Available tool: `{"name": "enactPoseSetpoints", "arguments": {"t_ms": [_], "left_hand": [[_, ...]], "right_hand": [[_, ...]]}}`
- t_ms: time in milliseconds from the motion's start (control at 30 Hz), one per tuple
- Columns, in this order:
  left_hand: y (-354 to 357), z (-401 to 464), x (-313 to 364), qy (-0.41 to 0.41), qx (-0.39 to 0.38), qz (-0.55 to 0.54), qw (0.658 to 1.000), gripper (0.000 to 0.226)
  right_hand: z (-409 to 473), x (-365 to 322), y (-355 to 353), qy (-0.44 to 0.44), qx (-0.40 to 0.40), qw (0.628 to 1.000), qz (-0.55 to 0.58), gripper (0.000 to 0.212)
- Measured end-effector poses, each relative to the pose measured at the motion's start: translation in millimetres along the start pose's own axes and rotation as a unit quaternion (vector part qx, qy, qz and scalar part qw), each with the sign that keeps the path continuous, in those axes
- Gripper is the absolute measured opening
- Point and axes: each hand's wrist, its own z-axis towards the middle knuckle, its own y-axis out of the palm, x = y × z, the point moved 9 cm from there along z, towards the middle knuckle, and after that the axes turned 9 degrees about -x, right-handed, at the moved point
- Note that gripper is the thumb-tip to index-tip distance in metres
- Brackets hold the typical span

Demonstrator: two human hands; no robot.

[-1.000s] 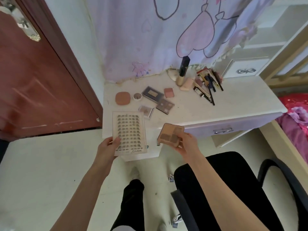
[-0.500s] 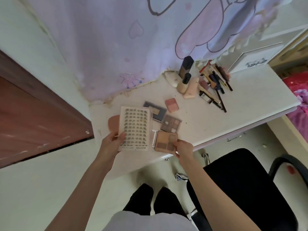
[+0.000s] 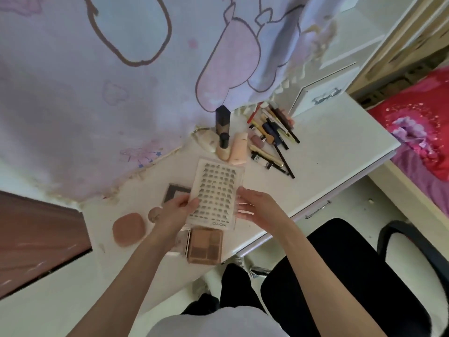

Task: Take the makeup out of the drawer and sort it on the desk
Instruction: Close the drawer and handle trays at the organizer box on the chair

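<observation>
— Where do we have the lash card point(image 3: 217, 193)?
— Above the desk point(image 3: 325, 152), over its near left part. Our left hand point(image 3: 175, 210) has a grip on its left edge, thumb on top. Our right hand point(image 3: 255, 207) touches the right edge with straight fingers.
— And the rest?
— A brown palette point(image 3: 205, 246) lies just near of the card, a round pink compact point(image 3: 128, 229) to its left, and pencils point(image 3: 274, 132) on the far side.

The tan palette point(image 3: 205, 246) that the right hand point(image 3: 257, 208) carried a second ago now lies on the worktop point(image 3: 335, 152) near its front edge, free of any grip. That hand has moved over to the right edge of the lash card point(image 3: 216, 194), fingers straight. The left hand point(image 3: 177, 212) has carried the card further in over the worktop, so it now covers the dark palettes.
</observation>
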Motion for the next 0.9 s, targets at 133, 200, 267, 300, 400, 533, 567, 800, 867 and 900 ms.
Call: {"name": "enactPoseSetpoints", "arguments": {"t_ms": [133,200,267,300,400,533,567,800,867,900], "left_hand": [[79,34,29,0.004,-0.07,-0.018,0.997,0.02],[114,53,41,-0.002,-0.083,-0.016,0.996,0.024],[146,71,47,-0.007,-0.099,-0.003,0.995,0.032],[159,78,49,0.005,-0.105,0.049,0.993,0.037],[180,96,42,0.055,-0.095,0.371,0.922,0.052],[195,110,3,0.019,-0.139,0.613,0.778,0.072],[198,111,-5,0.011,-0.152,0.64,0.753,0.077],[193,118,-29,-0.003,-0.159,0.685,0.711,0.102],[194,119,-28,-0.005,-0.158,0.688,0.708,0.103],[194,118,-27,-0.01,-0.157,0.688,0.708,0.104]], "right_hand": [[-7,-28,-65,-0.033,0.054,0.998,0.009,0.012],[-11,-41,-106,-0.054,0.1,0.991,0.066,0.015],[-15,-50,-149,-0.077,0.172,0.973,0.136,0.015],[-17,-54,-170,-0.085,0.209,0.961,0.162,0.013],[-18,-66,-224,-0.094,0.306,0.925,0.206,0.009],[-2,-91,-281,-0.088,0.371,0.897,0.224,0.009],[3,-99,-292,-0.087,0.381,0.893,0.223,0.012],[33,-148,-318,-0.095,0.379,0.901,0.191,0.014],[41,-158,-325,-0.103,0.393,0.896,0.178,0.015],[45,-163,-329,-0.098,0.399,0.899,0.151,0.015]]}}
